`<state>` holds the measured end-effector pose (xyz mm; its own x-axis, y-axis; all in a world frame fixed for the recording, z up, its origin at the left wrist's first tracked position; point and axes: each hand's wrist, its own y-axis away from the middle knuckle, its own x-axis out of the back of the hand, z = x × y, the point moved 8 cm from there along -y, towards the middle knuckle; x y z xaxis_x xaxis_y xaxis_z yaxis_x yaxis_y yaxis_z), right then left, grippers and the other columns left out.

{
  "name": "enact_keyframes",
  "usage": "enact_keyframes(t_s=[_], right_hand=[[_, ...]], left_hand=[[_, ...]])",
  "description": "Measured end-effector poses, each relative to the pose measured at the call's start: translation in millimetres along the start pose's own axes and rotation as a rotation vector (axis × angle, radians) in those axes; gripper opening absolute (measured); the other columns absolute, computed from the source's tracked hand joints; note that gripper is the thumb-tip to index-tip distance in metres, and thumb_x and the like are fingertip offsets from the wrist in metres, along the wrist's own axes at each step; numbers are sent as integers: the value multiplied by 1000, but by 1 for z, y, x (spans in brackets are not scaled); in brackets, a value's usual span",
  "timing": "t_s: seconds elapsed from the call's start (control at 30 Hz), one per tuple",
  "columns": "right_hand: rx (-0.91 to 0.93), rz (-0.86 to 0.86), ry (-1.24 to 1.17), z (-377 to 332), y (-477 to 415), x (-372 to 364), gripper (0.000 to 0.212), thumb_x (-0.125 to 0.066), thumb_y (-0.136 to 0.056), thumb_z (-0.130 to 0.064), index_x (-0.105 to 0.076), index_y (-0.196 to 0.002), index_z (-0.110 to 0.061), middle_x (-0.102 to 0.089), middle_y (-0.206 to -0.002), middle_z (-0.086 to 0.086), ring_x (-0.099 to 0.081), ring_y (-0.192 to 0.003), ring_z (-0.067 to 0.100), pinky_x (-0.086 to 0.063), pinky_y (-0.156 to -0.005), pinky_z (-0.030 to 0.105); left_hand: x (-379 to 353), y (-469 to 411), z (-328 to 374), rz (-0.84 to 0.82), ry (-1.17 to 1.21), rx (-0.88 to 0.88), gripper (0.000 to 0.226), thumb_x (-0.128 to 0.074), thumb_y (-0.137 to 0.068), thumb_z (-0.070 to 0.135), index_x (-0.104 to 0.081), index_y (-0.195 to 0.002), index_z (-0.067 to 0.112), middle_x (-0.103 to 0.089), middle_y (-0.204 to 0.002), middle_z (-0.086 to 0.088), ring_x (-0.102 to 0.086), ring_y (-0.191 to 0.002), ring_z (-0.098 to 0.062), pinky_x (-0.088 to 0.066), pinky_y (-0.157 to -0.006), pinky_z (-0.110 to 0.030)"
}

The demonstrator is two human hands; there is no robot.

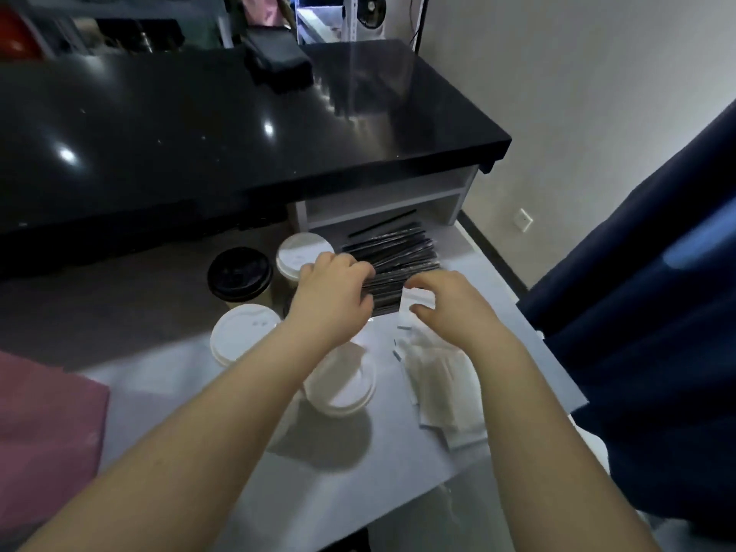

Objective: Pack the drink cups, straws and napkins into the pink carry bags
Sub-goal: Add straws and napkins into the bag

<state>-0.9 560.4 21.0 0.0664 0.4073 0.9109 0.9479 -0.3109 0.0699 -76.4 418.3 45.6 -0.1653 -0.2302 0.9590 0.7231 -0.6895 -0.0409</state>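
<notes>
Head view, looking down on a pale grey worktop (398, 492) below a glossy black counter (199, 133).

Left hand (330, 292): reaches forward, fingers curled down onto the near left edge of a heap of dark plastic-wrapped straws (402, 249). Fingertips touch the wrappers; cannot tell if any straw is actually gripped.

Right hand (450, 308): just right of the left one, not touching it. Thumb and curled fingers pinch a single white napkin packet (418, 297) at the near edge of the straw heap. Image is blurred here.

Loose pile of white wrapped napkins (438, 380) lies on the worktop under the right wrist, near its right edge.

Four cups stand left of the straws:
- black-lidded paper cup (239, 274), far left
- white-lidded cup at the back (304, 255), partly behind the left hand
- white-lidded cup on the left (245, 334), beside the left forearm
- nearest white-lidded cup (342, 386), between the two forearms

Folded pink carry bag (44, 424) lies at the left edge, well apart from the hands.

Dark blue cloth (637, 312) hangs at right.
</notes>
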Motion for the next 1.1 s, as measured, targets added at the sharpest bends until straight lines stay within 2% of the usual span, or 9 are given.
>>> enact_keyframes(t_s=[0.07,0.17,0.33,0.47,0.67,0.9,1.1], right_hand=[[15,-46,49,12,-34,-10,34,-64,-87,-18,-64,-120,-26,-63,-121,1,-55,-114,26,-48,-92,39],[72,-74,152,21,-75,-27,34,-62,-87,-18,-65,-120,-27,-63,-121,4,-54,-113,30,-47,-89,37],[97,-134,312,35,-113,-53,35,-65,-86,-30,-62,-122,-31,-58,-127,3,-45,-120,31,-37,-96,40],[133,-150,323,36,-119,-67,33,-67,-83,-32,-64,-115,-28,-57,-120,3,-43,-117,31,-32,-93,41],[161,-64,236,41,-118,-66,22,-64,-87,-29,-69,-109,-28,-61,-112,-1,-46,-111,27,-26,-88,38],[173,36,143,37,-108,-44,15,-60,-92,-23,-71,-101,-22,-68,-101,1,-54,-106,26,-28,-88,34],[186,179,164,20,-90,-2,18,-54,-97,-13,-66,-110,-14,-68,-102,6,-57,-98,31,-33,-93,40]], left_hand=[[-8,-24,2,-19,-57,17,34,-53,-90,33,-58,-123,27,-58,-121,1,-44,-117,-26,-34,-94,-41],[-22,-50,2,-51,-119,32,34,-54,-89,34,-58,-122,25,-58,-119,-2,-44,-117,-28,-35,-95,-44],[-34,-65,0,-33,-167,48,36,-54,-89,34,-58,-123,25,-59,-120,-1,-44,-118,-28,-32,-98,-45],[-34,-63,1,5,-111,53,38,-54,-89,33,-57,-126,26,-58,-124,1,-41,-121,-26,-31,-99,-44],[-26,-51,0,53,-5,11,37,-56,-91,31,-59,-127,28,-57,-130,8,-39,-125,-21,-29,-102,-40],[-6,-37,-13,130,30,34,35,-59,-89,27,-62,-125,27,-59,-128,7,-41,-124,-22,-30,-101,-43],[33,-24,-36,240,29,95,34,-60,-88,25,-64,-121,27,-60,-125,7,-42,-124,-23,-28,-101,-43]])
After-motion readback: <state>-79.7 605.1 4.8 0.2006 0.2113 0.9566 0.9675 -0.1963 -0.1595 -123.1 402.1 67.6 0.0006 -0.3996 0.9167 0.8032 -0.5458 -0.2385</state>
